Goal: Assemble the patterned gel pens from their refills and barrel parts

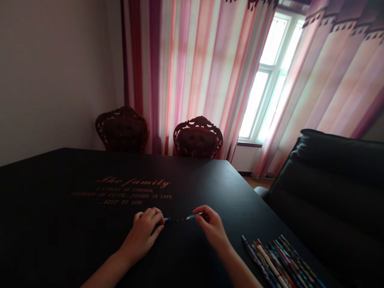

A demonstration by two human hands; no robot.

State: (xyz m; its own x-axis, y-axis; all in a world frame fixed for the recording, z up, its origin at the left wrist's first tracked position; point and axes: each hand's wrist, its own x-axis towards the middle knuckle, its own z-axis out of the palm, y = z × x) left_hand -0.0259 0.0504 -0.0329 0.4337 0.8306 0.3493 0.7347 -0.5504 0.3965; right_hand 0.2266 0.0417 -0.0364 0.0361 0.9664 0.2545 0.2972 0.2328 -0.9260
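Note:
Over the middle of the dark table [192, 256], my right hand [212, 227] pinches a slim blue-and-white pen piece [192, 216] between thumb and fingertips. To its left, my left hand [147, 227] rests low with curled fingers closed on a small blue pen piece [167, 219], most of which the hand hides. In the gap between the hands, a few tiny light bits [181, 220] show against the dark surface, too small to name. The two blue pieces lie roughly in line, with their ends apart.
Several pens [279, 260] of mixed colours lie side by side at the table's right edge. Gold lettering [133, 182] marks the tabletop beyond my left hand. Two carved chairs [198, 140] stand at the far side; a black leather seat [330, 200] is at the right.

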